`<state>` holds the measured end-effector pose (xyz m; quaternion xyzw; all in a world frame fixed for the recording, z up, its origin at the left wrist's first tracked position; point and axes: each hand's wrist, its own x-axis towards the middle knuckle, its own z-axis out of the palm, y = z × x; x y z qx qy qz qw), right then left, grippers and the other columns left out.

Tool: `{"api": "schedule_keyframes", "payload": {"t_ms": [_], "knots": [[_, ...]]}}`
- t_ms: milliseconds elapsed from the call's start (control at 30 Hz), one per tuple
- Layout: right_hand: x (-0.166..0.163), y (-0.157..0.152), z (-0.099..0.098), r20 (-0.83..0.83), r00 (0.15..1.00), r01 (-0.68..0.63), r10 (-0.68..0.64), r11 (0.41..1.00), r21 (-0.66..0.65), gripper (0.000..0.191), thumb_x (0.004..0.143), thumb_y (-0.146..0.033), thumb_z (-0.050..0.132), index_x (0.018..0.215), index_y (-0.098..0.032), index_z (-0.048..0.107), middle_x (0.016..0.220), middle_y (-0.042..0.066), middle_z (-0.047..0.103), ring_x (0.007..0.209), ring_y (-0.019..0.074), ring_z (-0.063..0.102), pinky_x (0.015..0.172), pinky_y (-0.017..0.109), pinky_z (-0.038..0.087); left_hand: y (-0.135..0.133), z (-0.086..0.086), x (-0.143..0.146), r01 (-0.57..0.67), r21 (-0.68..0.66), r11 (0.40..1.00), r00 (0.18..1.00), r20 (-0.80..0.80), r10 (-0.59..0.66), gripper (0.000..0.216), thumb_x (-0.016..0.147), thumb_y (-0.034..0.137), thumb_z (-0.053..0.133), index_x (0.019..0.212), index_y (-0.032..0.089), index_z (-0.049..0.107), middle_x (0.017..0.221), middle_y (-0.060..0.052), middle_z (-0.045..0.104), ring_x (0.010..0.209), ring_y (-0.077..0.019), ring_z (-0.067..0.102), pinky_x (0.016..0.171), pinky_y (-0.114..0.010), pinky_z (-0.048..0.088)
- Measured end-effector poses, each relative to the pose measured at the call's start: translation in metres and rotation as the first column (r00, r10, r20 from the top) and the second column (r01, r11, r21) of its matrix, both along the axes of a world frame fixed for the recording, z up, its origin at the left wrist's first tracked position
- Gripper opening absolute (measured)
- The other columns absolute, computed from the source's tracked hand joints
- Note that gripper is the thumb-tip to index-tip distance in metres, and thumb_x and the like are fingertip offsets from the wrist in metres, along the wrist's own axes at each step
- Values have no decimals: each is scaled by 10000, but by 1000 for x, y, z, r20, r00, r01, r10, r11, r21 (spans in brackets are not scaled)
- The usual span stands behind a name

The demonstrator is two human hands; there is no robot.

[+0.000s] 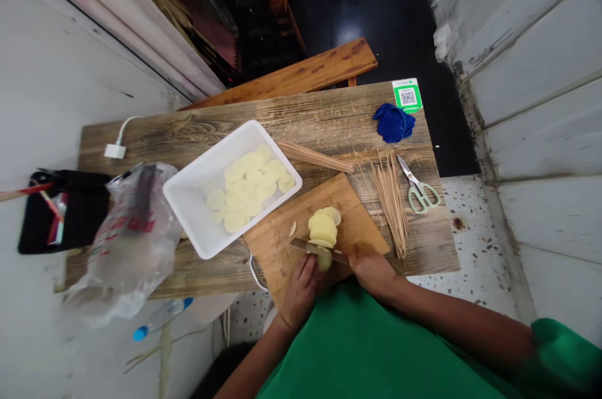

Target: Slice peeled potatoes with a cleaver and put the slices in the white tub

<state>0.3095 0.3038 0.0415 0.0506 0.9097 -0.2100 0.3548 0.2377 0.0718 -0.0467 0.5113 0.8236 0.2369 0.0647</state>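
Potato piece [323, 263], rounded, pale yellow and apparently peeled, is sitting on the near part of a rectangular brown wooden cutting board [277, 242]. Grey metal knife [301, 244] is crossing its far side; whether the edge is biting in is too small to tell. Right hand [374, 271] is gripping the knife at its right end, fingers hiding the handle. Left hand [301, 293] is resting bent fingers against the left of the piece; thumb out of sight, so cannot tell if it is pinching or only bracing.

Just beyond the blade, round pale yellow slices [322, 228] are leaning in an overlapping row. To the left, a rectangular white plastic tub [190, 214] is holding many thin pale discs [249, 182]. Right of the board, a loose sheaf of thin wooden skewers [391, 204] is lying on the brown wood-grain counter [329, 113], green-handled metal scissors [416, 189] just beside.

Judgement: slicing is the step in hand, seemingly late for this piece, little remaining whole. Next move is calling for a straight, even downward stroke, left fingertips tucked clear of the edge.
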Motion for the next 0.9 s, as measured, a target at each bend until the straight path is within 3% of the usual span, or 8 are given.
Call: {"api": "schedule_keyframes", "payload": {"t_ms": [200,300,900], "knots": [[25,6,42,29,999,28,-28,1000,3,266,877,-105,456,1057,-123,651,904,120,727,774,234,696,573,293,439,5,16,-4,-51,-69,996,973,222,66,333,967,211,439,1280,192,551,1155,-124,647,1149,-261,580,970,-447,535],[36,8,53,81,996,43,-45,999,26,255,869,-102,474,1043,-133,659,892,111,732,739,233,696,547,294,404,5,22,-5,-36,-72,997,971,234,52,303,972,209,414,1213,196,598,1077,-111,658,1059,-252,605,936,-439,545],[37,10,51,166,986,31,-34,999,24,297,881,-88,460,1107,-132,648,936,107,730,788,250,705,572,311,420,4,21,-5,-105,-124,987,920,364,144,285,971,234,409,1170,181,607,1129,-123,648,1095,-242,610,958,-413,531]]}}
